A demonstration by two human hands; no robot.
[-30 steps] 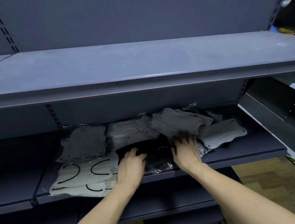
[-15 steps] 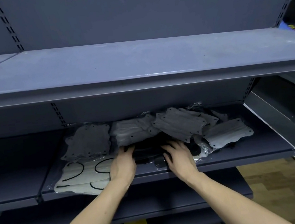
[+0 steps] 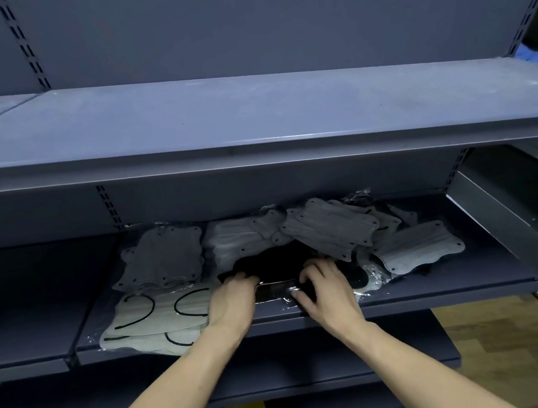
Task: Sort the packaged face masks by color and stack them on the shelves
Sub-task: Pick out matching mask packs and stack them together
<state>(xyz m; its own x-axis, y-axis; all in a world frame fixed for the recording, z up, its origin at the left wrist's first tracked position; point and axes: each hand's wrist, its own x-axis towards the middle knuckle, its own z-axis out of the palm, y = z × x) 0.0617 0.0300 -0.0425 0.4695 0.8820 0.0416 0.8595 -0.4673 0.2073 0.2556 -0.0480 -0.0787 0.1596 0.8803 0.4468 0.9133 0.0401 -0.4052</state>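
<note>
Black mask packs [image 3: 271, 265] between both hands [image 3: 234, 300], on middle shelf [image 3: 445, 288]

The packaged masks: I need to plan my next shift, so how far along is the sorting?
Partly done. A neat dark grey mask stack sits at the back left, with light masks with black ear loops in front. Both hands, left hand and right hand, grip the black packaged masks. The jumbled grey masks on the right remain unsorted.

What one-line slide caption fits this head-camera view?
Both hands, left and right, grip the black packaged masks among grey ones on the middle shelf.
</note>
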